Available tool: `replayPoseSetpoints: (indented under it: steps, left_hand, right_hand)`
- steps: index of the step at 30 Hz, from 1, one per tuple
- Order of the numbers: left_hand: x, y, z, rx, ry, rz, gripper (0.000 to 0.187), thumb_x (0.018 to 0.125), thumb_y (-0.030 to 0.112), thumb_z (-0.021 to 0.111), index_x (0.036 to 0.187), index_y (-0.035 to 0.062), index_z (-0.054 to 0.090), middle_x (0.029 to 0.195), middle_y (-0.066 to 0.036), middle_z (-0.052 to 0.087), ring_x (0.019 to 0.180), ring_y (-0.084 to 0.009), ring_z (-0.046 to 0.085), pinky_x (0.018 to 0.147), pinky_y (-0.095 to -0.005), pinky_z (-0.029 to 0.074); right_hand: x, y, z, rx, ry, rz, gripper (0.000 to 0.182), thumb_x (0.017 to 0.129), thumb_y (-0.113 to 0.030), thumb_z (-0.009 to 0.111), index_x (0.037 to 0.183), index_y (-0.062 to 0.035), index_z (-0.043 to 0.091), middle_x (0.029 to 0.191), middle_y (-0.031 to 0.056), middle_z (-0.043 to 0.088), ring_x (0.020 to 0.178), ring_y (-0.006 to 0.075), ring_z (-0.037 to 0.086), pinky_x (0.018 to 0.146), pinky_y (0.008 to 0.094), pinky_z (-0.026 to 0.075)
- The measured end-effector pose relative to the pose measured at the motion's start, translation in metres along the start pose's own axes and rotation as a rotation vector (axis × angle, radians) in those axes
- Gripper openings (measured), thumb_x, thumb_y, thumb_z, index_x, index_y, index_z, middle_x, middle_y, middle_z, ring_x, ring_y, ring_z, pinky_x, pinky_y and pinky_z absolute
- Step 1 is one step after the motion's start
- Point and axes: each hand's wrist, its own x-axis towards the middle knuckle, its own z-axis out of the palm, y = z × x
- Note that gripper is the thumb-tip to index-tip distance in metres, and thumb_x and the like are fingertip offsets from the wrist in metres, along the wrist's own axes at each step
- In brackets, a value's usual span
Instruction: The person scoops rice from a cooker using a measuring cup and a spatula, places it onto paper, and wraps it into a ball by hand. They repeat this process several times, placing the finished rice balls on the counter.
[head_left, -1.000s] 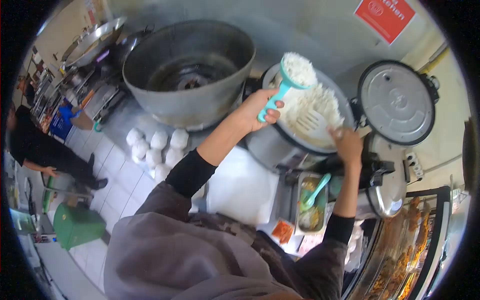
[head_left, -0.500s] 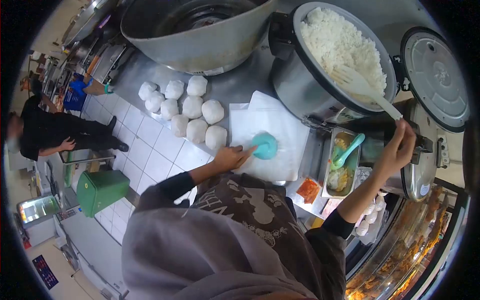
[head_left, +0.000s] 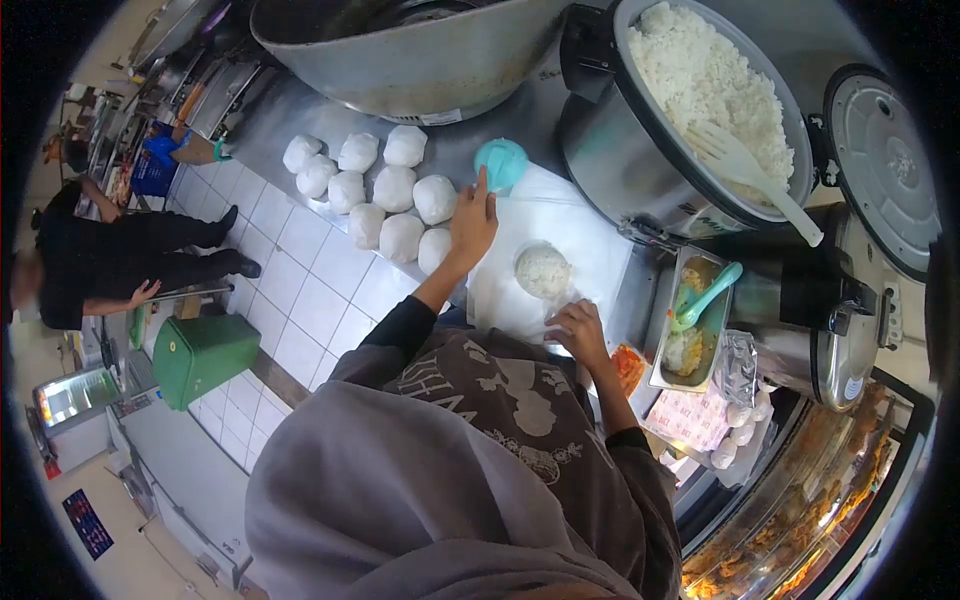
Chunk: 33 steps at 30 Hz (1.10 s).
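Note:
A turquoise bowl (head_left: 503, 160) is at the far left corner of the stacked white wrapping paper (head_left: 505, 225). My left hand (head_left: 473, 228) holds it by the near rim, with the index finger stretched over it. A rounded mound of white rice (head_left: 543, 271) sits uncovered on the paper. Beside the mound, my right hand (head_left: 580, 330) is over the near edge of the paper, its fingers bent and apart with nothing visible in them. To the left, several round white-wrapped parcels (head_left: 394, 188) stand in rows on the steel counter.
A rice cooker (head_left: 625, 165) full of rice has a white rice paddle (head_left: 755, 180) lying in it. A metal tray (head_left: 657, 352) holds food and a turquoise spoon (head_left: 708, 295). A large pan (head_left: 420, 70) stands behind. Another person (head_left: 130, 245) is at far left, near a green bin (head_left: 205, 360).
My left hand has lifted the bowl off the rice and moved it away to the upper left. My right hand has let go of the rice paddle and come down to the paper.

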Motion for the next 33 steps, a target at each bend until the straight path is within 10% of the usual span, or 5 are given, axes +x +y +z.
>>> replayPoseSetpoints:
  steps: [4,8,16,24,33]
  left_hand:
    - [-0.009,0.033,-0.036,0.208,0.242,0.28,0.042,0.08,0.013,0.054,0.121,0.0057,0.045,0.095,-0.015,0.053,0.086,-0.0319,0.051,0.074,-0.0384,0.04]
    - [-0.062,0.012,-0.048,-0.171,-0.659,0.772,0.025,0.076,0.027,0.059,0.093,0.0097,0.054,0.094,-0.006,0.052,0.09,-0.0229,0.05,0.081,-0.0356,0.036]
    - [-0.107,-0.002,-0.053,-0.136,-0.512,0.713,0.027,0.075,0.036,0.061,0.089,0.0126,0.056,0.088,-0.001,0.054,0.088,-0.0195,0.052,0.079,-0.0351,0.035]
    - [-0.11,-0.004,-0.036,-0.342,-0.522,0.16,0.01,0.078,0.016,0.055,0.081,0.007,0.054,0.081,-0.005,0.055,0.084,-0.0239,0.052,0.078,-0.035,0.036]
    - [-0.109,-0.035,-0.05,-0.303,-0.453,0.582,0.024,0.066,0.005,0.06,0.087,0.0058,0.049,0.08,-0.008,0.052,0.084,-0.0266,0.052,0.077,-0.0358,0.038]
  right_hand:
    - [0.004,0.007,0.002,0.053,-0.033,0.004,0.012,0.06,-0.019,0.071,0.067,-0.012,0.065,0.07,-0.0001,0.057,0.07,0.0194,0.048,0.066,0.0321,0.038]
    - [0.012,0.01,0.0,0.098,-0.106,0.046,0.006,0.064,-0.016,0.069,0.067,-0.0114,0.065,0.065,0.0013,0.056,0.069,0.0201,0.05,0.068,0.0325,0.039]
    - [0.021,0.016,0.004,0.39,-0.088,0.394,0.008,0.075,-0.008,0.062,0.079,-0.0012,0.061,0.07,0.0086,0.055,0.06,0.0212,0.05,0.057,0.027,0.041]
    - [0.014,-0.016,-0.036,-0.108,-0.012,0.025,0.034,0.068,-0.02,0.067,0.098,-0.0075,0.06,0.093,0.0073,0.056,0.088,0.0264,0.051,0.076,0.0341,0.041]
    - [-0.053,-0.003,-0.034,-0.094,-0.094,-0.048,0.032,0.067,-0.001,0.061,0.099,-0.0051,0.062,0.11,0.0089,0.056,0.112,0.0274,0.046,0.093,0.0378,0.04]
